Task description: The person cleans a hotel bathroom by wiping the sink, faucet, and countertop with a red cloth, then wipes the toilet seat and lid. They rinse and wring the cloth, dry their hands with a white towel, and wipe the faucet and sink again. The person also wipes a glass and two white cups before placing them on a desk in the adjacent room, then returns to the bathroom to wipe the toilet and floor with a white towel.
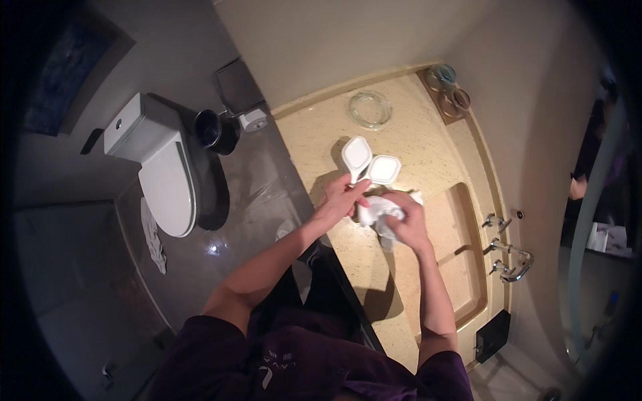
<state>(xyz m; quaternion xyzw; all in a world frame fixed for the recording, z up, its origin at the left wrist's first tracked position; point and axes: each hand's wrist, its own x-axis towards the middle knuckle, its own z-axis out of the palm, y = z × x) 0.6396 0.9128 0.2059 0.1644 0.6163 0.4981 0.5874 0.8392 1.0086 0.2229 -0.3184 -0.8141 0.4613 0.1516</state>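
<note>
My left hand (342, 198) is over the stone countertop, its fingers pinching the narrow handle end of a white paddle-shaped piece (357, 153). A second white piece (384, 169) with a squarish head lies right beside it; its handle runs toward the same fingers, which partly hide it. A crumpled white cloth (373, 209) is bunched in my right hand (409, 218), just right of my left fingertips. The right fingers cover part of the cloth, and what may be under it is hidden.
A round clear glass dish (370, 110) sits farther back on the countertop (321, 130). Two glass jars (454, 102) stand on a tray in the corner. To the right are a recessed sink (451, 255), a chrome faucet (506, 248) and a black box (493, 336). A toilet (168, 188) and bin (216, 132) stand left.
</note>
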